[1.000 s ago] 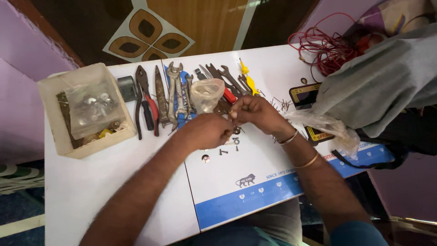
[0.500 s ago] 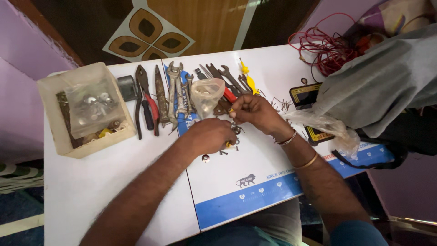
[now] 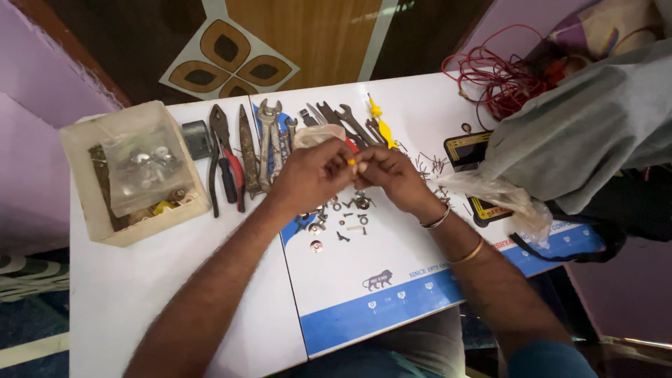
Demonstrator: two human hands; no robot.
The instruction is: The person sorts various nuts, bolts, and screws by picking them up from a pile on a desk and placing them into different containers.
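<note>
**Both hands pinch one small yellow-tipped piece above the scattered hardware**

At your far left sits one translucent plastic box (image 3: 91, 203); a clear bag of washers (image 3: 143, 168) lies in it, and what sits under the bag is hard to make out. Just right of the box lies a small dark grey block (image 3: 198, 138), then a row of hand tools (image 3: 241, 150): pliers with red grips, a dark flat tool and several spanners. Your hands cover the near ends of the row, so you cannot count the spanners exactly.

Your left hand (image 3: 311, 175) is curled, fingertips closed narrow on a small yellow-tipped piece (image 3: 352, 162). Your right hand (image 3: 388, 175) meets it from the other side, fingertips also pinched on that piece, which hangs above the table between the two hands. Only its tiny yellow end shows; the rest is hidden by your fingers, so its long axis and heading cannot be told.

Below your hands, small screws and washers (image 3: 343, 220) lie loose on the white and blue printed board (image 3: 364, 294), too small and too overlapped to count. One round washer (image 3: 316, 246) lies apart, nearest you. A clear pouch (image 3: 311, 134) peeks out behind your left hand.

Further right lie one yellow-handled tool (image 3: 381, 126), a heap of thin nails (image 3: 430, 162), a crumpled plastic bag (image 3: 500, 192), a red wire tangle (image 3: 500, 77) and a grey cloth (image 3: 588, 126) cut off by the edge.
</note>
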